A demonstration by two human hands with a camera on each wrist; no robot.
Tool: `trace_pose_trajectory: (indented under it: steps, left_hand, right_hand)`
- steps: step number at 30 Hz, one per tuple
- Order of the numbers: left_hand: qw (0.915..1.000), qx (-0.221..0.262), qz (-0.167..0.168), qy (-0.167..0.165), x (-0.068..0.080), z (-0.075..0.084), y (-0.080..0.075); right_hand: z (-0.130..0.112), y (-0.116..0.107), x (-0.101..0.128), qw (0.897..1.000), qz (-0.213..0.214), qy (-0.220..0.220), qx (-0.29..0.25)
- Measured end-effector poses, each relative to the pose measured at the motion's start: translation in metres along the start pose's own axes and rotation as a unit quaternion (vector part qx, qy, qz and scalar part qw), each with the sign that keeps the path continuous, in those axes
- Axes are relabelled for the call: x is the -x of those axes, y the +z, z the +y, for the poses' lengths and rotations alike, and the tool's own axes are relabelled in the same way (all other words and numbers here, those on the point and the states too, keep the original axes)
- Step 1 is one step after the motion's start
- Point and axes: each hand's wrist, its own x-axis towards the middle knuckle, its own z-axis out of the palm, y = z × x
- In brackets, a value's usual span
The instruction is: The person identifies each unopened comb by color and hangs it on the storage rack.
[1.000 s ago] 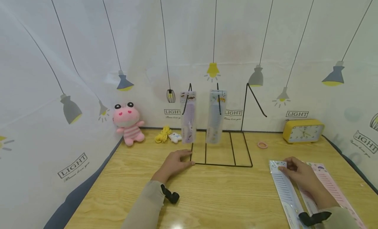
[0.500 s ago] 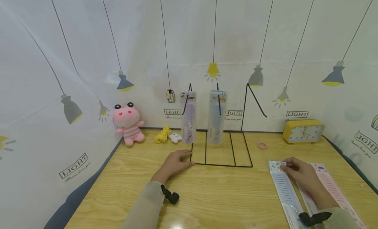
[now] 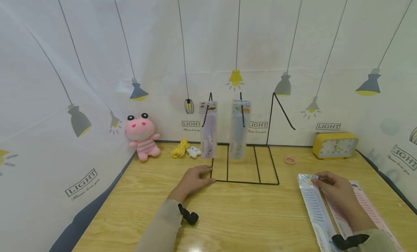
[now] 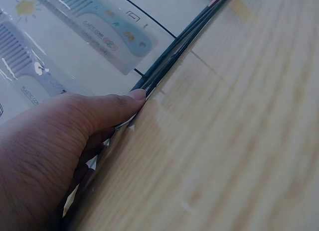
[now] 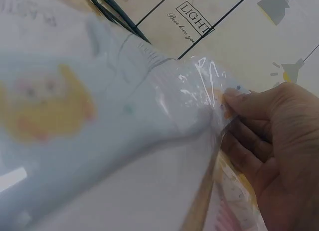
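My left hand (image 3: 203, 171) lies flat on the wooden table, fingertips against the front left corner of a black wire rack (image 3: 244, 181). In the left wrist view its thumb (image 4: 134, 96) presses along the rack's base wire (image 4: 174, 52). Two packaged combs hang from the rack's hooks, a purple one (image 3: 208, 131) and a blue one (image 3: 239, 129). A third hook (image 3: 283, 109) is bare. My right hand (image 3: 317, 179) pinches the top end of a white packaged comb (image 3: 317, 212), also seen as the comb package (image 5: 124, 141). A pink packaged comb (image 3: 371, 208) lies beside it.
Along the back wall sit a pink plush (image 3: 142, 136), a yellow cord bundle (image 3: 180, 148), a small white toy (image 3: 193, 151), a pink hair ring (image 3: 289, 160) and a yellow clock (image 3: 335, 145). Printed curtains close in the table on three sides.
My right hand has raised the top end of the white comb package slightly and shifted a little right. The left hand has stayed on the rack's corner.
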Motion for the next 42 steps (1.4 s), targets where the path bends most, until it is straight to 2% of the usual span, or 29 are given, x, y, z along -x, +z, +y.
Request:
trace_pose_trajectory:
  steps: [4, 10, 14, 21, 23, 25, 29, 31, 33, 36, 38, 39, 42]
  left_hand:
    - [1.0000, 0.000, 0.002, -0.002, 0.000, 0.002, 0.000]
    - [1.0000, -0.002, 0.003, -0.005, 0.000, 0.002, 0.000]
    - [0.9999, -0.009, 0.005, -0.007, 0.000, 0.002, 0.000]
    - [0.9999, -0.009, 0.001, -0.008, -0.001, 0.002, 0.000]
    - [0.9999, -0.006, 0.001, -0.008, -0.001, 0.002, 0.000]
    - [1.0000, -0.005, 0.001, -0.008, -0.001, 0.002, 0.000]
    - [1.0000, -0.001, -0.001, -0.008, 0.000, 0.002, 0.000]
    - [1.0000, 0.000, -0.001, -0.007, 0.000, 0.002, 0.000]
    - [1.0000, 0.002, 0.000, -0.006, -0.001, 0.002, 0.000]
    - [1.0000, 0.003, 0.001, -0.004, 0.000, 0.003, 0.000]
    - [1.0000, 0.004, 0.002, -0.003, 0.000, 0.003, 0.001]
    - [1.0000, 0.004, 0.002, -0.002, 0.000, 0.003, 0.001]
    - [1.0000, 0.003, 0.002, 0.000, 0.000, 0.003, 0.000]
  right_hand:
    - [-0.012, -0.013, 0.000, 0.997, -0.010, 0.017, -0.072]
    - [-0.037, -0.029, -0.001, 0.997, 0.000, 0.031, -0.071]
    - [-0.052, -0.034, 0.000, 0.995, 0.005, 0.035, -0.092]
    - [-0.080, -0.041, 0.001, 0.990, 0.041, -0.022, -0.135]
    - [-0.088, -0.042, 0.000, 0.982, 0.047, -0.050, -0.177]
    - [-0.097, -0.043, -0.001, 0.966, 0.051, -0.082, -0.241]
    - [-0.115, -0.046, -0.003, 0.927, 0.055, -0.140, -0.344]
    - [-0.123, -0.047, -0.003, 0.917, 0.059, -0.158, -0.361]
    - [-0.131, -0.050, -0.003, 0.926, 0.068, -0.161, -0.335]
    - [-0.141, -0.053, -0.001, 0.953, 0.087, -0.150, -0.247]
    - [-0.148, -0.054, -0.001, 0.967, 0.103, -0.146, -0.181]
    - [-0.152, -0.053, -0.001, 0.970, 0.108, -0.147, -0.162]
    - [-0.163, -0.051, -0.002, 0.964, 0.111, -0.171, -0.172]
